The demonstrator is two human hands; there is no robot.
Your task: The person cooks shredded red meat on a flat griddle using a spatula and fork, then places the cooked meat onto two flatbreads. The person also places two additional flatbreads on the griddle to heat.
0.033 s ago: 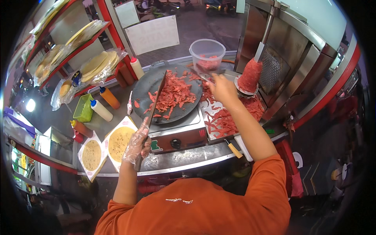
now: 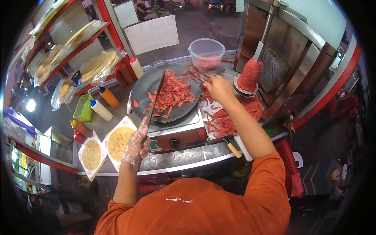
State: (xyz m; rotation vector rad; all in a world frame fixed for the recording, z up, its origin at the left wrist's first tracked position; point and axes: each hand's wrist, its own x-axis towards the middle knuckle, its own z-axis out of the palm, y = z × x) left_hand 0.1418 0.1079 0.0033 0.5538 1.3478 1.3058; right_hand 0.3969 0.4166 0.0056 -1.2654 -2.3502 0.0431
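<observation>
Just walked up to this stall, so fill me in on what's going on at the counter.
A person in an orange shirt stands at a food stall counter. The left hand, in a clear plastic glove, grips a long knife whose blade reaches over the round dark griddle, where shaved red meat lies in a heap. The right hand holds tongs at the griddle's edge. More meat lies on the tray beside it, under a vertical spit. Two flatbreads wait on paper sheets.

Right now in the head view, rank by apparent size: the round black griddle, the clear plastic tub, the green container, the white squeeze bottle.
1. Round black griddle
2. Clear plastic tub
3. Green container and white squeeze bottle: look alike, not ranked.
</observation>
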